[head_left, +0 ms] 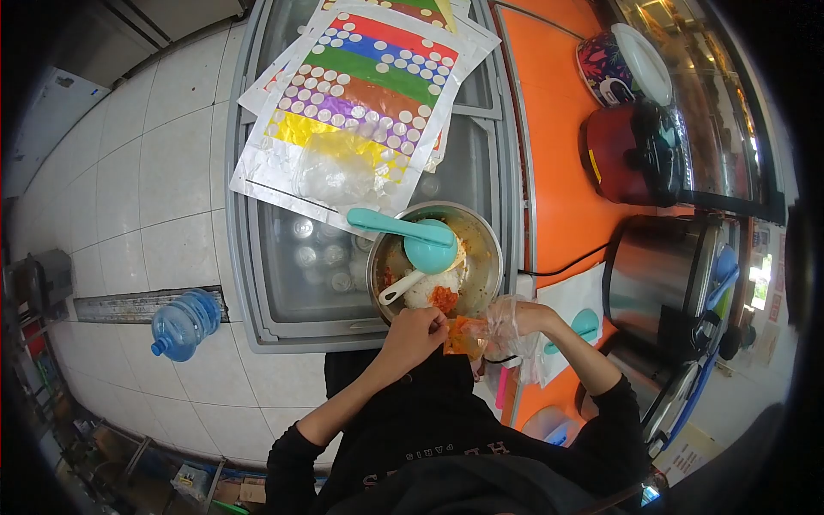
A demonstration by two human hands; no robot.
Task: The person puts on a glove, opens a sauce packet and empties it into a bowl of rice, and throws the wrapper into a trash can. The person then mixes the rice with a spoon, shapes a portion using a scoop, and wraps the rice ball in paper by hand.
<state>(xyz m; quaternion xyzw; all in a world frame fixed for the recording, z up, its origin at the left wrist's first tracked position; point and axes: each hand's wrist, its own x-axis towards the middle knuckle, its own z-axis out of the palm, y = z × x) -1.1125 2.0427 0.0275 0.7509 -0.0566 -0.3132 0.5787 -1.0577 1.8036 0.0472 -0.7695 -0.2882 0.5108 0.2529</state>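
Observation:
A small clear packet with orange-red contents [463, 337] is between my hands, just in front of a metal bowl [493, 257]. My bare left hand [416, 333] is closed in a pinch at the packet's left edge. My right hand [513, 322], in a loose clear plastic glove, is closed on its right side; its fingertips are partly hidden. White rice [418, 294] lies in the bowl with a patch of red sauce [443, 298] on it. A white spoon [402, 287] and a teal rice scoop [429, 246] rest in the bowl, the scoop's handle over the rim.
Colourful printed sheets [369, 90] and a clear plastic bag [343, 167] lie on the glass-topped freezer [283, 283]. On the orange counter [549, 163] at right stand a dark red cooker [631, 154] and a large steel pot [648, 266]. A water bottle [184, 324] lies on the floor.

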